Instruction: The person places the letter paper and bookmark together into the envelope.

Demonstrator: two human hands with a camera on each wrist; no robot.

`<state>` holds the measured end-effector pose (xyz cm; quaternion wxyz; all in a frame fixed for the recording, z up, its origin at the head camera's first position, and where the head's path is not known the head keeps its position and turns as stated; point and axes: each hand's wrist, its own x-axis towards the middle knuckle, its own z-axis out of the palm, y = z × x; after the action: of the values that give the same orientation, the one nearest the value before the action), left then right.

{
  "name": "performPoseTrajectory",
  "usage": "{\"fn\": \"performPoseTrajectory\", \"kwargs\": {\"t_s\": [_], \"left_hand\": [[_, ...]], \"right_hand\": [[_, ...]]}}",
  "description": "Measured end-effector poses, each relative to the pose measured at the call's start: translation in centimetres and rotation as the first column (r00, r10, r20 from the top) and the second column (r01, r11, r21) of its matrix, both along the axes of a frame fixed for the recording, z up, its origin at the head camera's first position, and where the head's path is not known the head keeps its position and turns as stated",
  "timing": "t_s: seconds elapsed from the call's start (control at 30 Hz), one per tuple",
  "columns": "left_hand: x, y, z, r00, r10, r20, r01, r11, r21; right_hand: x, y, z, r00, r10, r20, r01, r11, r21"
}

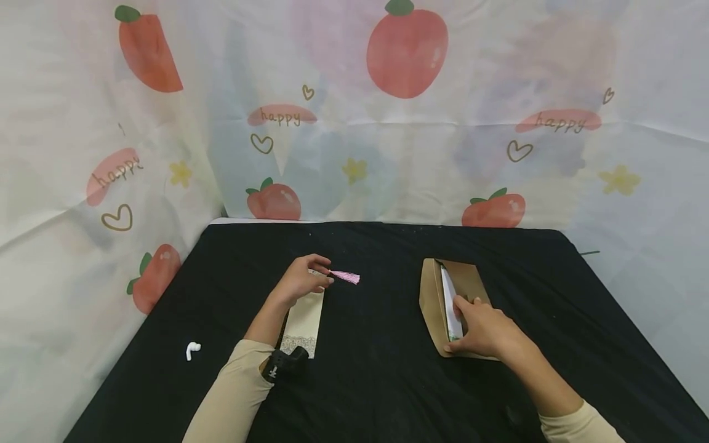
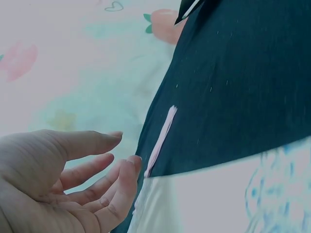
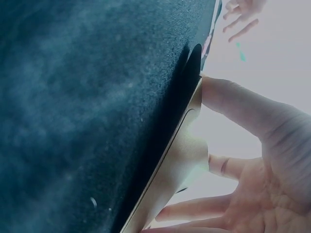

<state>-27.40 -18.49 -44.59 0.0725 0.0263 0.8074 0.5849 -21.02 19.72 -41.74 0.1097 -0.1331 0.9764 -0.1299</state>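
Note:
My left hand [image 1: 303,278] is over the top end of a cream bookmark [image 1: 304,319] with a lace-like printed band. The bookmark's pink tassel [image 1: 346,277] stretches out to the right past the fingertips. Seen from the left wrist, thumb and fingers are apart around bare air, close beside the tassel [image 2: 161,141]. Over on the right, my right hand [image 1: 487,326] holds a brown paper envelope [image 1: 468,277] at its near side, thumb at the lower edge and fingers by the opening. A white paper [image 1: 450,301] shows inside the opened envelope.
A white earbud [image 1: 192,349] lies at the left on the black tablecloth [image 1: 382,381]. A fruit-patterned curtain [image 1: 343,80] hangs behind the table and along its sides. A black camera [image 1: 285,364] is strapped to the left wrist.

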Motion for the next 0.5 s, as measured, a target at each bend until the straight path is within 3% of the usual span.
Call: {"fn": "performPoseTrajectory", "kwargs": {"t_s": [0.5], "left_hand": [[0.6, -3.9, -0.6, 0.998, 0.06, -0.007, -0.06, 0.982, -0.179]], "right_hand": [[0.1, 0.0, 0.1, 1.0, 0.001, -0.006, -0.001, 1.0, 0.005]]}}
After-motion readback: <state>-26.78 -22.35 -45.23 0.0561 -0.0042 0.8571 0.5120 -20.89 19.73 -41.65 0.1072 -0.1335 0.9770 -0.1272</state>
